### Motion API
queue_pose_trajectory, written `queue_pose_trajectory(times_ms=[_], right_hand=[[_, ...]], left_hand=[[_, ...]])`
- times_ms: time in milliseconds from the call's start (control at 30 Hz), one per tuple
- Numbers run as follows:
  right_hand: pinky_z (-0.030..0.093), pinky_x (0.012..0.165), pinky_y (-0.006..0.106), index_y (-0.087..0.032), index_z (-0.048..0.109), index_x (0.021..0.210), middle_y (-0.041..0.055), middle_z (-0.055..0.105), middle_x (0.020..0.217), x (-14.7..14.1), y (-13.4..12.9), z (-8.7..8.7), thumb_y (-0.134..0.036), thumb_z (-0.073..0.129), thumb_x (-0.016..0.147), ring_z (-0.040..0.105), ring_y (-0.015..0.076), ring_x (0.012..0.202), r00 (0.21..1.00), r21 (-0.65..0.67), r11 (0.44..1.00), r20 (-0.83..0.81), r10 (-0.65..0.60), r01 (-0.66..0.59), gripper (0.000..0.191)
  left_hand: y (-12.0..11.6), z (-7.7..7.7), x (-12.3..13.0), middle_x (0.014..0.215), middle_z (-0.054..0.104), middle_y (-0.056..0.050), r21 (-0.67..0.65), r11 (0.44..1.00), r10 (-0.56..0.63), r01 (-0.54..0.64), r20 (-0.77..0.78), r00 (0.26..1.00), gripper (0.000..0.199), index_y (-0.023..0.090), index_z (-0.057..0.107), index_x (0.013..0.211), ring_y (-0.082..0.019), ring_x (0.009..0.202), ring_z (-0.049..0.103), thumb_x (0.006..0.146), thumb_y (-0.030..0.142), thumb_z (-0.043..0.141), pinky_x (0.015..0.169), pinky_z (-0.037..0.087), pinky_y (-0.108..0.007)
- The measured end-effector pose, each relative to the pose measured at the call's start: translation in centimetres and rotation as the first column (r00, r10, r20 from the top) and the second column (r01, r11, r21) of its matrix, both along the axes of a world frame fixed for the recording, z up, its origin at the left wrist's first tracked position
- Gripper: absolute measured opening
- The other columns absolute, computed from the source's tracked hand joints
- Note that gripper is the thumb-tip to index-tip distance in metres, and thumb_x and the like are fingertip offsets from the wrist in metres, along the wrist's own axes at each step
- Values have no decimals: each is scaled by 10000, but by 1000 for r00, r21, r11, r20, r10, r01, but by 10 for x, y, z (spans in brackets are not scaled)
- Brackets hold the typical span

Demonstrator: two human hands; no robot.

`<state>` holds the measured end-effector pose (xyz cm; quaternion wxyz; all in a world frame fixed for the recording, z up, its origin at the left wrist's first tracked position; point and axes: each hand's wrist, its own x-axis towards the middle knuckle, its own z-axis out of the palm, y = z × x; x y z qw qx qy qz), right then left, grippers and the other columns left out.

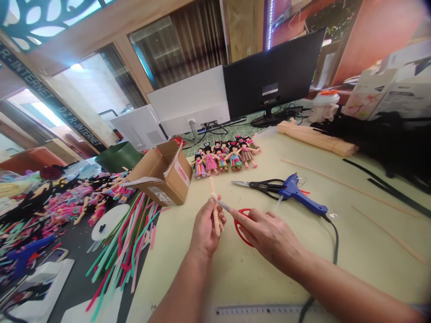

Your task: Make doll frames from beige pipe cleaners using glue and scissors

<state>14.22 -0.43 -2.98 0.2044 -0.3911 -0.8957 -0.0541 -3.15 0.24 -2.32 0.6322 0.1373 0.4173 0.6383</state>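
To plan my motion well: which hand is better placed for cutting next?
Probably the right hand: it holds the red-handled scissors, blade end at the beige piece that the left hand grips.

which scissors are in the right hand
The red-handled metal scissors are in the right hand; the black-handled metal scissors lie unheld on the pale yellow-green table.

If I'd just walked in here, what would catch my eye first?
Probably the cluster of bright little dolls beyond the hands, just right of an open cardboard box. Next, front and centre, the left hand holds a peach-coloured fuzzy piece while the right hand holds red-handled scissors at it. A spray of colourful stems lies to the left, a blue glue gun to the right.
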Motion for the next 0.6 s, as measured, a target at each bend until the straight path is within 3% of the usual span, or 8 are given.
queue_pose_trajectory(times_ms=[267,367,433,500,533,600], right_hand=[[386,609,280,-300,463,1349,28,607,802,1,-2,4,-265,427,936,552,139,582,998,-94,995,-52,-20,15,416],[398,602,279,-313,481,1340,37,613,824,0,-2,6,-268,409,929,563,151,610,990,-225,974,-139,-24,-8,419],[404,599,270,-319,506,1323,39,613,842,1,-1,8,-265,428,907,561,149,636,966,-361,931,-255,-38,-58,427],[407,578,247,-299,546,1292,31,603,816,2,2,12,-285,451,888,537,132,631,905,-551,816,-416,-89,-173,414],[403,553,233,-280,557,1284,23,588,779,3,3,15,-311,456,887,514,120,607,860,-655,710,-492,-139,-260,411],[376,485,207,-231,548,1295,3,537,696,6,6,22,-385,457,891,455,98,546,763,-787,425,-584,-278,-447,442]], left_hand=[[-1,-2,-1,663,511,1,44,999,-17,20,-70,997,365,97,657,1010,-57,550,472,758,358,693,522,421,-172],[-2,-2,-1,662,516,4,34,999,-29,32,-82,996,373,99,656,999,-53,540,475,751,373,698,521,419,-170],[-2,0,-1,659,516,8,30,999,-32,34,-82,996,369,97,653,994,-50,528,475,752,372,698,518,422,-172],[-2,1,-1,656,514,13,26,999,-37,39,-76,996,358,97,647,995,-48,516,474,763,366,689,513,426,-174],[-2,2,-1,655,514,15,23,999,-43,45,-67,997,349,96,644,996,-48,513,475,772,360,682,510,427,-176],[-1,3,-1,648,511,17,23,998,-60,61,-42,997,322,93,638,993,-49,510,476,791,343,664,505,427,-176]])
